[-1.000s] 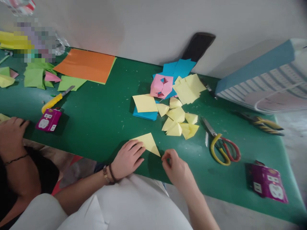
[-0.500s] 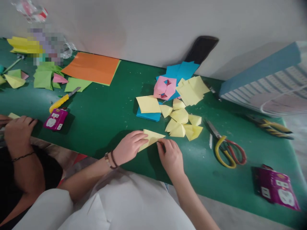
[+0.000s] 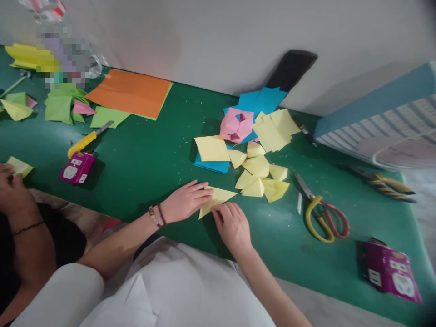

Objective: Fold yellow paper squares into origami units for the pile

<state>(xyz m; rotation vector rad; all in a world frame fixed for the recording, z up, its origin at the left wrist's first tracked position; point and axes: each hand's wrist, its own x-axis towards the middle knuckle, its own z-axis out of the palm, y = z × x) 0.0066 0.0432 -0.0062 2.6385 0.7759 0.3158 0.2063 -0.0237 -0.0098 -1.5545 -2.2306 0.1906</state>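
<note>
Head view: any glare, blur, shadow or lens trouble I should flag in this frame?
Head view: dull, soft light, with pale glare patches on the green table; dark shadow beside the right hand; purple box at right looks slightly smeared; dark top-right corner; pixelated patch at upper left hides what lies there.

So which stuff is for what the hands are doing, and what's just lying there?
Part of it, I think:
yellow paper, under the left hand, right hand at its edge
folded yellow bits, same colour, close by

Just lying about, it seems:
scissors
pliers
cutter
orange sheet
</note>
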